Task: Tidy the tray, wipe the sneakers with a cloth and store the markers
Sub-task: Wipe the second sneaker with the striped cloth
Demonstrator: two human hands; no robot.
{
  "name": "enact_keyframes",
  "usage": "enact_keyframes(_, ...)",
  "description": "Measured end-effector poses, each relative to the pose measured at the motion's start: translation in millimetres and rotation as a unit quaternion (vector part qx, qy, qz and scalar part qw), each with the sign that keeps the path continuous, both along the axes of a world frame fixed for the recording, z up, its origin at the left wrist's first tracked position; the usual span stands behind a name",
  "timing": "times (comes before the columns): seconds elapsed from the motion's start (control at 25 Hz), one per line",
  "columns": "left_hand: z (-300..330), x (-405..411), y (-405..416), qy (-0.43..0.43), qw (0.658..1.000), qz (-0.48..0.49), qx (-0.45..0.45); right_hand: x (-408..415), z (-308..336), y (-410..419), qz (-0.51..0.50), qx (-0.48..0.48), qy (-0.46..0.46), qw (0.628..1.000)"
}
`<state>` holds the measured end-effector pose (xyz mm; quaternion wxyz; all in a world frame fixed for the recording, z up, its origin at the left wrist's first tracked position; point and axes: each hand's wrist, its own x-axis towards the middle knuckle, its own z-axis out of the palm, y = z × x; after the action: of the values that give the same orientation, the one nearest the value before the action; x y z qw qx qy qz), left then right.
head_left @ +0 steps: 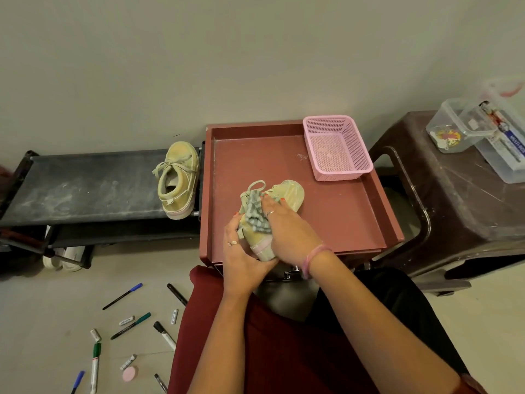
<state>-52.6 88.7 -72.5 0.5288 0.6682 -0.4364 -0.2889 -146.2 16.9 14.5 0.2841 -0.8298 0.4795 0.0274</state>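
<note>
One red tray (355,223), pale wall (255,52).

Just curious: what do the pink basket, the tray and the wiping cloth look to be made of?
Pink basket: likely moulded plastic, given its fine mesh walls. Tray: smooth, matte reddish-brown, perhaps painted metal or plastic; unclear. Cloth: soft woven fabric, checked and crumpled.

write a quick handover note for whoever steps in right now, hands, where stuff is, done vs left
Left hand grips the heel of the sneaker over the red tray.
Right hand presses the checked cloth onto that sneaker, fingers straight.
Second sneaker sits on the black rack, left of the tray.
Pink basket, empty, in the tray's far right corner.
Markers scattered on the floor, lower left.
Left: finish wiping, store markers. Whether the second sneaker is wiped, cannot tell.
</note>
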Motion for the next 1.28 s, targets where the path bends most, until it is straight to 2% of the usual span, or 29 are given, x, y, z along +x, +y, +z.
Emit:
enact_keyframes(0.08, 0.8, 2.1, 0.4, 0.055, 0.998, 0.002, -0.003, -5.4, -3.6, 38.8, 0.006, -0.086, -0.055, 0.995)
enact_keyframes(0.16, -0.5, 3.4, 1.1, 0.067, 0.998, 0.003, -0.013, -9.2, -14.3, 67.7, -0.001, -0.157, -0.056, 0.986)
enact_keyframes(0.24, -0.9, 3.2, 1.0, 0.076, 0.997, 0.010, 0.002, -9.7, -25.6, 56.0, -0.032, -0.119, -0.066, 0.990)
enact_keyframes(0.36, 0.1, 2.0, -2.0, 0.060, 0.998, 0.028, 0.007, -11.3, -19.0, 7.8, -0.070, 0.042, -0.078, 0.994)
enact_keyframes(0.44, 3.1, 1.1, -2.5, 0.064, 0.998, 0.029, -0.002, -10.5, -11.0, -3.5, -0.059, 0.082, -0.059, 0.993)
enact_keyframes(0.52, 4.2, 2.0, -2.6, 0.081, 0.996, 0.028, -0.006, -9.7, -7.5, 16.8, -0.033, 0.062, -0.046, 0.996)
enact_keyframes(0.68, 1.3, 4.2, -0.8, 0.100, 0.994, 0.033, 0.010, -10.7, -13.7, 64.6, -0.004, -0.060, -0.053, 0.997)
enact_keyframes(0.92, 4.6, -1.4, -3.0, 0.086, 0.996, 0.035, 0.001, -13.5, -29.9, 0.2, -0.100, 0.060, -0.043, 0.992)
enact_keyframes(1.12, 3.5, 2.2, -3.7, 0.117, 0.992, 0.044, 0.013, -11.7, -15.7, 11.9, -0.088, 0.074, -0.071, 0.991)
enact_keyframes(1.28, 5.3, 3.8, -4.3, 0.113, 0.993, 0.043, 0.009, -15.2, -6.3, 33.1, -0.057, 0.038, -0.080, 0.994)
